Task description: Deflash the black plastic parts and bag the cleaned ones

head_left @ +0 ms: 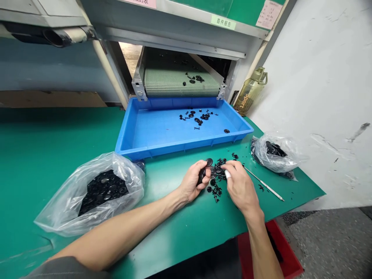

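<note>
My left hand [195, 179] is closed around several round black plastic discs [209, 162], one of which sticks up past the thumb. Beside it, my right hand [238, 182] reaches with bent fingers into a pile of small black plastic parts [215, 190] on the green table. A white wrap covers one of its fingertips. Whether the right fingers pinch a part is hidden by the hand. Discs and thin branched pieces lie mixed in the pile between both hands.
A blue tray [151, 149] with scattered black parts sits below a conveyor belt [165, 83]. Plastic bags of black parts stand at left [66, 217] and right [286, 164]. A white pen-like tool [269, 187], a bottle [251, 91] and a red bin [287, 252] are at right.
</note>
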Demonstrator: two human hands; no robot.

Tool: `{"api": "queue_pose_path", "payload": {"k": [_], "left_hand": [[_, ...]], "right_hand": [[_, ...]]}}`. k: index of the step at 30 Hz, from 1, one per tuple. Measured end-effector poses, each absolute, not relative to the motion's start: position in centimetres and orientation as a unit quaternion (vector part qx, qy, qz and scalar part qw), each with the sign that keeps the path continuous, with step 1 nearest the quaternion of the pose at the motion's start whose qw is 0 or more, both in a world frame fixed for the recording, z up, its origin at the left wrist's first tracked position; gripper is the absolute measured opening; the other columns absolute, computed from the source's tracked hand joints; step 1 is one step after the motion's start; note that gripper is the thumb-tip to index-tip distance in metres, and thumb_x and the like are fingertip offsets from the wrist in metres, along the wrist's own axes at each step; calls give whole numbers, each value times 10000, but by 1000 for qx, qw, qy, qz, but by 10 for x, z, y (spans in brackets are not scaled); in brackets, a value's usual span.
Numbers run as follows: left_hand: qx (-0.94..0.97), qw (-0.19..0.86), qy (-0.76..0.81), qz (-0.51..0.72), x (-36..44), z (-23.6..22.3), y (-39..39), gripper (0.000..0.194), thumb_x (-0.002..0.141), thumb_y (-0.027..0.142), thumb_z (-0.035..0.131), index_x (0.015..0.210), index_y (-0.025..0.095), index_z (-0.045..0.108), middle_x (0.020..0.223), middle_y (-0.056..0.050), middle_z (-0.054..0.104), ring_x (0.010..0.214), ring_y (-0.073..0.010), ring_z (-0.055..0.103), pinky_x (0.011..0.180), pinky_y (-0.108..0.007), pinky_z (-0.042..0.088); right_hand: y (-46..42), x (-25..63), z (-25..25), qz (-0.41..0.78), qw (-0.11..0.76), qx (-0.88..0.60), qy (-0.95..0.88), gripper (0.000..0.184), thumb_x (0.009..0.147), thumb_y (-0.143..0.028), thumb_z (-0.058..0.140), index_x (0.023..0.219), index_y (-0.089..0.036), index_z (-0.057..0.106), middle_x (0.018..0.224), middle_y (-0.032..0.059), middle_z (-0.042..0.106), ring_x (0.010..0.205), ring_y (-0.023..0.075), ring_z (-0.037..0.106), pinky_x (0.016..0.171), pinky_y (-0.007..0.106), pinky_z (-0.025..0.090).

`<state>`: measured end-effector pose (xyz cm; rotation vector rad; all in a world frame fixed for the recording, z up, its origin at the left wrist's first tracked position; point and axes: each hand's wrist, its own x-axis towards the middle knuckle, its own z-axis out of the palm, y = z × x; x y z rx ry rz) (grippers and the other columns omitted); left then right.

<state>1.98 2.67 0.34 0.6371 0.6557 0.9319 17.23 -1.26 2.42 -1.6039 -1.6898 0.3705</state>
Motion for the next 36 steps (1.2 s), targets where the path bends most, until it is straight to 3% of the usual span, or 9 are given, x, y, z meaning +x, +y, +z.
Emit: {"api": "queue_pose_path", "payload": {"k": [2, 4, 9, 13, 16, 22, 26, 29, 36], "left_hand": [[315, 806, 294, 405, 20, 4, 26, 312, 788, 429, 619, 732, 176, 446, 549, 57, 511, 349, -29, 327, 295, -129, 148], [353, 806, 282, 383, 21, 5, 23, 320, 792, 445, 609, 731, 174, 450, 544, 39, 529, 348, -37, 336, 295, -135, 149], [368, 802, 274, 383, 24, 3, 19, 302, 805, 447, 571, 761, 156, 498, 496, 31, 510, 335, -52, 343, 294, -142, 134], [298, 828, 261, 397, 22, -1, 26, 445, 841, 582, 503, 789, 142, 535, 503, 26, 497, 334, -48, 349, 285, -136, 135], [220, 838, 244, 436, 18, -2, 31, 364, 831, 519, 581, 819, 160, 528, 613, 29, 530, 378, -38, 393, 278, -110, 170], [154, 852, 231, 445, 13, 1, 34, 219, 856, 347, 576, 821, 131, 573, 630, 17, 515, 415, -43, 428, 264, -97, 219], [162, 848, 243, 443, 14, 1, 33, 254, 853, 360, 610, 881, 108, 616, 738, -28, 573, 539, -77, 549, 283, -104, 290], [212, 832, 256, 444, 16, -1, 31, 270, 794, 320, 702, 938, 105, 626, 812, -40, 591, 567, -66, 555, 292, -97, 286], [434, 770, 294, 363, 25, -3, 16, 374, 809, 490, 644, 974, 167, 554, 690, 31, 547, 439, -40, 439, 304, -110, 233]], "right_hand": [[-5, 168, 33, 159, 385, -593, -689, 395, 810, -106, 400, 1079, -224, 665, 1169, 71, 619, 1086, 208, 569, 946, 361, 436], [-1, 162, 39, 190, 402, -575, -686, 364, 854, -148, 393, 1093, -207, 661, 1060, 59, 663, 979, 186, 611, 883, 325, 472], [-3, 152, 47, 217, 399, -568, -686, 261, 882, -221, 437, 931, -212, 693, 877, 25, 669, 775, 148, 617, 738, 265, 490], [1, 155, 47, 190, 343, -560, -730, 303, 836, -130, 441, 984, -236, 683, 978, 18, 648, 861, 139, 607, 778, 251, 468], [12, 158, 42, 158, 315, -587, -729, 364, 828, -78, 411, 1070, -216, 645, 1069, 47, 626, 954, 163, 590, 826, 277, 444], [24, 155, 27, 180, 256, -610, -728, 194, 739, -43, 520, 741, -200, 634, 875, 37, 586, 674, 139, 551, 640, 267, 395], [13, 166, 25, 218, 290, -600, -713, 144, 740, -94, 534, 748, -209, 620, 902, 9, 600, 662, 112, 523, 642, 252, 402], [3, 181, 21, 266, 334, -602, -675, 87, 778, -183, 531, 778, -201, 617, 752, -9, 622, 587, 109, 540, 572, 240, 430], [-20, 189, 7, 299, 456, -609, -576, 315, 843, -384, 531, 1033, -140, 591, 762, 62, 685, 616, 165, 651, 525, 272, 518]]}}
